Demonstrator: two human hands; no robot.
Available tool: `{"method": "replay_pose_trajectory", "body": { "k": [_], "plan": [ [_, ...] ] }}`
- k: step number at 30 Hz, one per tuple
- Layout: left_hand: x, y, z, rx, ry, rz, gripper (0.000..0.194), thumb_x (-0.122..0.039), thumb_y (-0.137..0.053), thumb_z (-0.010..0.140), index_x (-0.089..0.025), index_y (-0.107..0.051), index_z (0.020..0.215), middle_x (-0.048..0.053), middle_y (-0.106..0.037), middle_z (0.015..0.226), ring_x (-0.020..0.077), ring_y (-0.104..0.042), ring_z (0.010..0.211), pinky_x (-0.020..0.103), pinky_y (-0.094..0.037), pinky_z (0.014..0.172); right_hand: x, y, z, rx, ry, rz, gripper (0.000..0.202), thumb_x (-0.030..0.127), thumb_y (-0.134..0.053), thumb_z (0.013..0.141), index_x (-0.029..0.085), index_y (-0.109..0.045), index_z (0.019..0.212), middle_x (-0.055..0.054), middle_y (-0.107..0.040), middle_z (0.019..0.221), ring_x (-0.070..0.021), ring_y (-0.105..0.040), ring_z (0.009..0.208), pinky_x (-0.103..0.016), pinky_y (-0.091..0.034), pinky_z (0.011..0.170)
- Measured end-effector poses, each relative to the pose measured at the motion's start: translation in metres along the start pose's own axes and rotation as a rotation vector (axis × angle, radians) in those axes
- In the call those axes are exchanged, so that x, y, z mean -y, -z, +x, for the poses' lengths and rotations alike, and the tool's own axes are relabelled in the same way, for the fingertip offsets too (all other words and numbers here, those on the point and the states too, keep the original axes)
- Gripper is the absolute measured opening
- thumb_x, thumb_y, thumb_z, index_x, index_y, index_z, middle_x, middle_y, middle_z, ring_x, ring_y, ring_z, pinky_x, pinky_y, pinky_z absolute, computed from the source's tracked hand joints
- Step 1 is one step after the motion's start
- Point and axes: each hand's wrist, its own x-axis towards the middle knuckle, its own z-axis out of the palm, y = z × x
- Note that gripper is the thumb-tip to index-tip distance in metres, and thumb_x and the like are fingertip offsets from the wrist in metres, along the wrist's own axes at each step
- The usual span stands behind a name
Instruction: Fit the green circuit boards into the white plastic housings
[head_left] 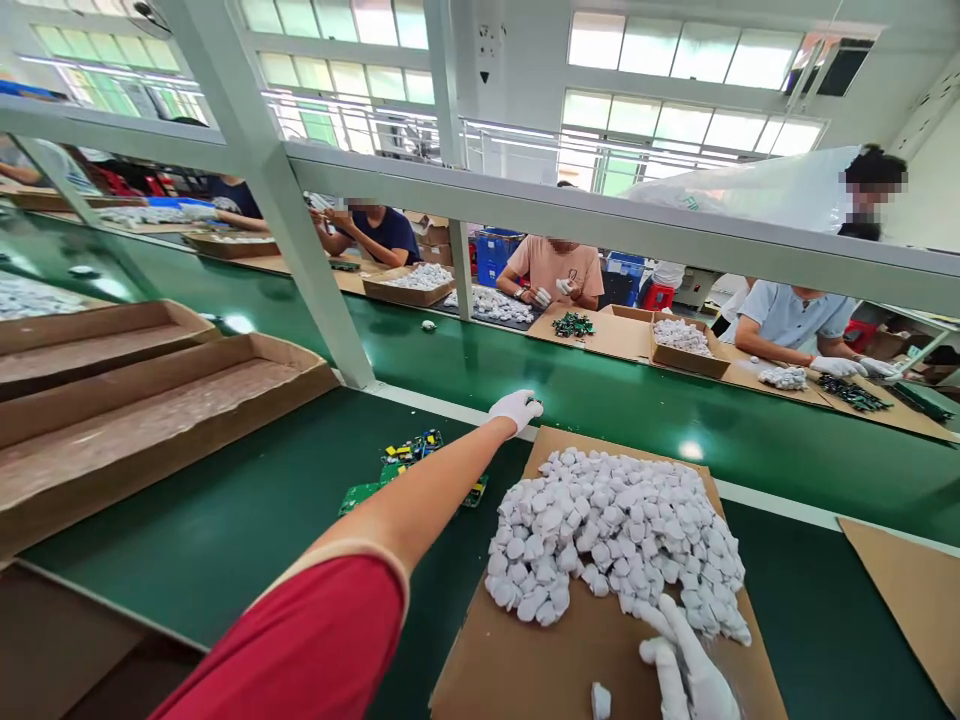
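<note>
My left hand [516, 410], in a white glove, reaches out over the near edge of the green conveyor belt [472, 355]. Its fingers are curled closed, and what they hold, if anything, is too small to make out. Small white rounded pieces [615, 520] lie heaped on a cardboard sheet [517, 650] in front of me. At the near side of that heap is my right hand [690, 665], also gloved, its fingers stretched out and apart. One loose white piece [601, 700] rests on the cardboard left of it. Green circuit boards [364, 497] lie partly behind my left forearm.
Long cardboard trays [255, 430] stand at the left. A metal post [300, 230] and crossbar [600, 205] frame the bench. Across the belt several people sit with boxes of white pieces [682, 338] and boards [574, 325]. One white piece [428, 326] lies on the belt.
</note>
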Motion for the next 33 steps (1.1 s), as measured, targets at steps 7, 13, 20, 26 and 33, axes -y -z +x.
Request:
{"method": "replay_pose_trajectory", "body": {
  "k": [7,13,20,26,33],
  "plan": [
    [0.022,0.013,0.003,0.005,0.032,0.246,0.067,-0.049,-0.041,0.085,-0.019,-0.023,0.142,0.017,-0.034,0.143,0.0330,-0.039,0.125,0.047,-0.032,0.098,-0.009,0.006,0.007,0.026,0.031,-0.078,0.046,0.046,-0.039,0.088,0.026,-0.052,0.128,-0.002,-0.072,0.095,-0.0190,-0.069,0.069,-0.023,-0.057,0.054],
    [0.043,0.051,-0.051,0.225,-0.197,0.449,0.041,-0.049,-0.051,0.075,-0.031,-0.063,0.110,0.003,-0.054,0.130,0.0286,-0.043,0.122,0.039,-0.032,0.099,-0.015,0.010,0.014,0.125,0.169,-0.160,0.043,0.044,-0.038,0.090,0.019,-0.058,0.118,-0.006,-0.069,0.107,-0.0192,-0.070,0.079,-0.021,-0.058,0.058],
    [0.072,0.062,-0.122,0.292,-0.362,0.684,0.060,-0.045,-0.071,0.057,-0.029,-0.061,0.114,0.009,-0.042,0.140,0.0364,-0.018,0.135,0.059,-0.002,0.104,0.005,0.011,0.010,0.063,0.312,-0.125,0.029,0.031,-0.046,0.088,0.019,-0.064,0.107,-0.006,-0.071,0.100,-0.0200,-0.067,0.090,-0.029,-0.055,0.078],
    [0.084,0.054,-0.139,0.052,-0.383,0.516,0.050,-0.041,-0.064,0.067,-0.027,-0.061,0.115,0.007,-0.047,0.137,0.0331,-0.027,0.132,0.052,-0.015,0.107,0.028,0.004,-0.004,0.177,0.470,-0.328,0.029,0.030,-0.060,0.078,0.021,-0.064,0.105,-0.009,-0.066,0.109,-0.0244,-0.062,0.095,-0.038,-0.051,0.081],
    [0.038,0.050,-0.213,0.277,-0.149,-0.748,0.058,-0.032,-0.069,0.065,-0.019,-0.050,0.118,0.007,-0.061,0.100,0.0202,-0.060,0.087,0.035,-0.048,0.079,0.009,0.018,-0.010,0.033,0.501,-0.395,0.018,0.018,-0.053,0.083,0.020,-0.063,0.098,-0.007,-0.069,0.099,-0.0203,-0.061,0.090,-0.034,-0.047,0.079]
  ]
}}
